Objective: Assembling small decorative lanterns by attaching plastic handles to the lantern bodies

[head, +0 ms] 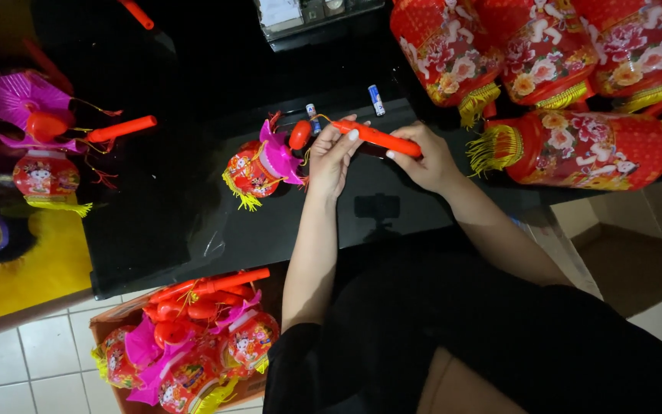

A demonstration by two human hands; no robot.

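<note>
On the glossy black table (pixel 193 199) (white tiled floor (pixel 24 368) below), small red lantern (pixel 258 169).

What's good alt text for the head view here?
Seen from above, a person's left hand and right hand both grip an orange stick over a black table. A small red and pink lantern hangs at the stick's end. Two batteries lie beyond it, large red flowered lanterns sit to the right, and a box of small lanterns stands on the tiled floor.
</note>
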